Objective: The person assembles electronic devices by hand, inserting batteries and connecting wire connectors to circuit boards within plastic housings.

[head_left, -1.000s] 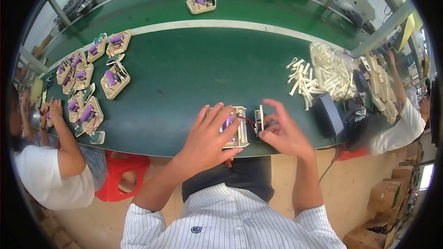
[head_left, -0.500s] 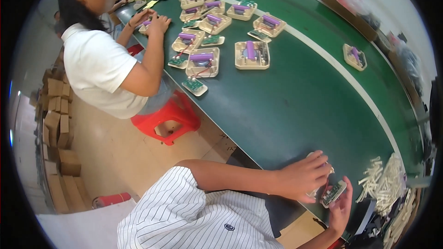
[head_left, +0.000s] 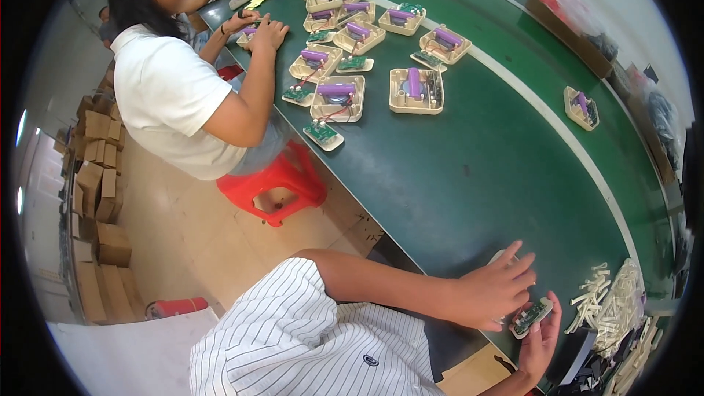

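My left hand [head_left: 495,293] is spread over a cream plastic casing [head_left: 501,257], most of which it hides. Its fingers are stretched apart; whether they touch the casing I cannot tell. Beside it, my right hand [head_left: 541,341] grips a small cream cover with a green circuit board [head_left: 532,317], board side up, between thumb and fingers. Both hands are at the near edge of the green table [head_left: 469,198].
Several open cream casings with purple cylinder cells [head_left: 414,88] lie farther up the table, some wired to green boards. Another casing [head_left: 581,108] sits alone at right. Pale strips [head_left: 616,308] are heaped near my right hand. A co-worker [head_left: 176,103] sits on a red stool [head_left: 275,187].
My left hand's fingers have lifted and spread above the casing. My right hand still holds the board cover, now lower and tilted differently. The whole view has shifted slightly.
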{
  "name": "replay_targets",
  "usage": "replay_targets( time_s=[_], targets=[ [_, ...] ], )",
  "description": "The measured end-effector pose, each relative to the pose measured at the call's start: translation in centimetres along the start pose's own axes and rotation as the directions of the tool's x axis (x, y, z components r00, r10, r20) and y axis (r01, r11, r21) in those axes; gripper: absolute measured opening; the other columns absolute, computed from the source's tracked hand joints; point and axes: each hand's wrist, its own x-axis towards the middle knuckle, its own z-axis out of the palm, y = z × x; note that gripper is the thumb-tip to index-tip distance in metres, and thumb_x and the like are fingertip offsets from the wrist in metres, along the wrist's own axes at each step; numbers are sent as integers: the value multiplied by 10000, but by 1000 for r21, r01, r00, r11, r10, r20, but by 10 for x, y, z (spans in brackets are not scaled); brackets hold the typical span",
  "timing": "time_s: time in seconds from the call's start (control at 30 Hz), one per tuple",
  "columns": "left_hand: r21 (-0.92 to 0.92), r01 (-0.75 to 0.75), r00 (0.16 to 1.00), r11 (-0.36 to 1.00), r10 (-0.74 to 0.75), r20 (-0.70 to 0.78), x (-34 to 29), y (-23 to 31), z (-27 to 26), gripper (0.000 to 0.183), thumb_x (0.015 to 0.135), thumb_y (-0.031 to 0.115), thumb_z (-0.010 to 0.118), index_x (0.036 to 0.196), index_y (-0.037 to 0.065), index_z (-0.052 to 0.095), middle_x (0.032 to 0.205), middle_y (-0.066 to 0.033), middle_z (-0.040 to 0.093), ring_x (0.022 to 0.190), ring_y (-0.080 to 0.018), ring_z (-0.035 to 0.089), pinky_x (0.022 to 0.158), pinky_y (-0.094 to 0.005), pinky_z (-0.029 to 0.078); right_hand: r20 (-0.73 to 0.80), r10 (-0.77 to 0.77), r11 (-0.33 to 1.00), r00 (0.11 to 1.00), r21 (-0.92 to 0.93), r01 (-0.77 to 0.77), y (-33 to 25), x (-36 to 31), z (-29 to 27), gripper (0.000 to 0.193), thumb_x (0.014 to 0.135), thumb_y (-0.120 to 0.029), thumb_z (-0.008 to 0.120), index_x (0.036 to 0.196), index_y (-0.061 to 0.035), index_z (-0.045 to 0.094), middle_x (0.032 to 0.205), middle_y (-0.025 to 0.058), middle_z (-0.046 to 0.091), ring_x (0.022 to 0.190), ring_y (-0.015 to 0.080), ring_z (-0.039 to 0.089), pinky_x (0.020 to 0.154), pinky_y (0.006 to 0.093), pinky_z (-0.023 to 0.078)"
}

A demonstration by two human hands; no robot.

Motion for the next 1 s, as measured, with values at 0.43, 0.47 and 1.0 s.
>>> replay_targets(
  time_s=[0.43, 0.47, 1.0],
  targets=[
    [76, -40, 994, 996, 32, 108, 4, 4, -1, 557, 749, 480, 801, 1130, 76, 753, 1416, -163, 512, 1456, -415, 326, 1163, -665, 252, -24, 10, 994, 1000, -106, -13, -6, -9, 8, 712, 927, -172, 717, 1506, 66, 379, 1316, 166, 604, 1168, 213, 626, 989, 352, 523],
    [167, -24, 993, 986, 4, 118, 3, 7, -2, 533, 755, 479, 796, 1139, 111, 765, 1429, -148, 514, 1459, -414, 324, 1148, -675, 262, -27, 12, 994, 1000, -107, -15, -6, -9, 9, 712, 927, -172, 717, 1506, 66, 379, 1316, 166, 604, 1168, 213, 626, 989, 352, 523],
    [-195, -100, 962, 976, 145, 230, 13, -19, -13, 525, 774, 414, 793, 1178, 92, 703, 1498, -186, 460, 1390, -407, 388, 1069, -614, 331, -72, -13, 999, 997, 42, 16, -12, -15, 16, 777, 888, -202, 772, 1507, 56, 379, 1311, 156, 597, 1171, 240, 620, 1020, 383, 505]
  ],
)
